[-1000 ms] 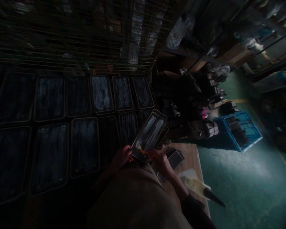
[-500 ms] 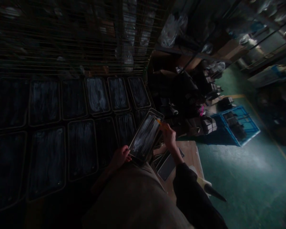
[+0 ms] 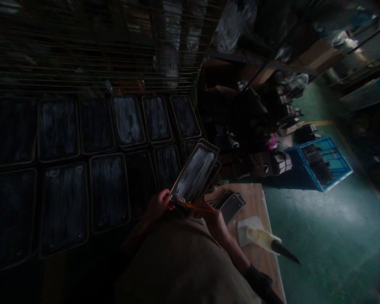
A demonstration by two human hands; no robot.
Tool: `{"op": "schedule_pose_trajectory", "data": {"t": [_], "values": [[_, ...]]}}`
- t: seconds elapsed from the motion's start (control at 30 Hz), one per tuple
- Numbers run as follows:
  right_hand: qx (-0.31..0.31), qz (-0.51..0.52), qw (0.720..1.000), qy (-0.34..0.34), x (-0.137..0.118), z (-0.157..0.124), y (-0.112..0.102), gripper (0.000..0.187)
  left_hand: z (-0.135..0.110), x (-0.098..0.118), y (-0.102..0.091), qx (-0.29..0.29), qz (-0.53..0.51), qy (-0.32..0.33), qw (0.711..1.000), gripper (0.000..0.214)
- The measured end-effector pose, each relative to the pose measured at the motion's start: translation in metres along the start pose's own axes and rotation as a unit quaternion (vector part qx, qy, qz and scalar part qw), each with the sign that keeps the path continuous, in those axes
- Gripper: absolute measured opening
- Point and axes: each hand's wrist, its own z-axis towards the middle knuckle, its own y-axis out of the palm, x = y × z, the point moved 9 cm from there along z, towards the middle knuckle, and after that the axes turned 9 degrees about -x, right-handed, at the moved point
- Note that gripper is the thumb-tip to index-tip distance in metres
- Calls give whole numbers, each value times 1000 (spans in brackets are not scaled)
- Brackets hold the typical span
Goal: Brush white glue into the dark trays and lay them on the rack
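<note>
Just ahead of the person's body in the head view, a dark rimmed panel point(image 3: 196, 171) streaked with white is held aslant, between rows of similar panels point(image 3: 109, 192) and the wooden counter point(image 3: 255, 194). The left hand point(image 3: 160, 203) has its grip closed on the panel's near left corner; the right hand point(image 3: 210, 217) has its grip around an orange-handled brush point(image 3: 191, 206), whose pale tip is at the near end, close to the left fingers. A firm stroke towards the far end could tip the panel, since I see a hand only at that one corner, and a wide stroke could smear the left fingers. Dim light might hide thin patches. A pale bottle with a dark nozzle point(image 3: 261, 238) is near the right forearm, so a swinging elbow might knock it.
</note>
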Motion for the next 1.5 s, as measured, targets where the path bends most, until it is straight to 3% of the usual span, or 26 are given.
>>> {"op": "schedule_pose_trajectory", "data": {"t": [0.1, 0.17, 0.3, 0.4, 0.63, 0.77, 0.93, 1.07, 1.13, 1.3, 1.37, 1.5], "values": [[21, 53, 998, 13, 9, -1, -14, 29, 2, -3, 0, 2, 8, -14, 1000, 22], [54, 43, 998, 15, 12, 2, -34, 30, 3, -6, 2, -3, -1, -26, 1000, 22], [175, -72, 982, -16, 3, 8, -90, 29, 5, -9, 1, 17, -2, -46, 999, 22], [239, -150, 958, -46, -13, 18, -121, 27, 4, -5, 2, 22, 17, -38, 999, 23], [243, -253, 929, -116, -37, 67, -146, 27, 3, -9, 1, 31, 22, -22, 999, 24], [193, -284, 932, -112, -28, 71, -133, 25, 5, -14, 1, 41, 38, -29, 998, 22], [62, -248, 965, -61, -12, 24, -73, 25, 2, -12, 2, 49, 14, -39, 998, 20], [-21, -126, 992, -26, -12, -7, -36, 25, -1, -7, 3, 39, -7, -17, 999, 25], [-18, -43, 999, -5, -14, -4, -35, 27, -2, -6, 3, 40, -13, -19, 999, 27], [100, 17, 994, -30, -19, 28, -58, 30, -6, 0, 2, 55, -5, -43, 998, 25], [95, 0, 994, -44, -18, 38, -50, 30, -7, 3, 3, 48, -3, -49, 998, 23], [27, -36, 998, -43, -11, 35, -11, 26, -9, 4, 5, 26, -11, -51, 998, 27]]}}
